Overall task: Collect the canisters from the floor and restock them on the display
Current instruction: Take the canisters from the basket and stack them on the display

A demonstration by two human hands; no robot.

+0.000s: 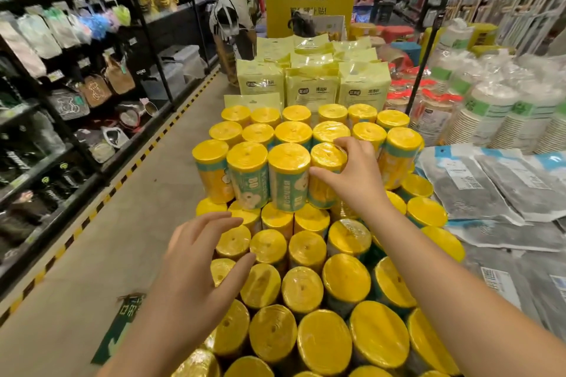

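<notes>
canisters (306, 249) packed tight, left aisle floor (107, 254) — open

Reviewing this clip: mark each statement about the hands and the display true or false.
1. The right hand grips a yellow-topped canister on the upper tier. True.
2. The left hand holds a canister. False: it is open over the lower canisters, gripping nothing.
3. Behind the canisters stand pale green packets. True.
4. Left of the display lie grey flat packs. False: they lie to its right.
</notes>
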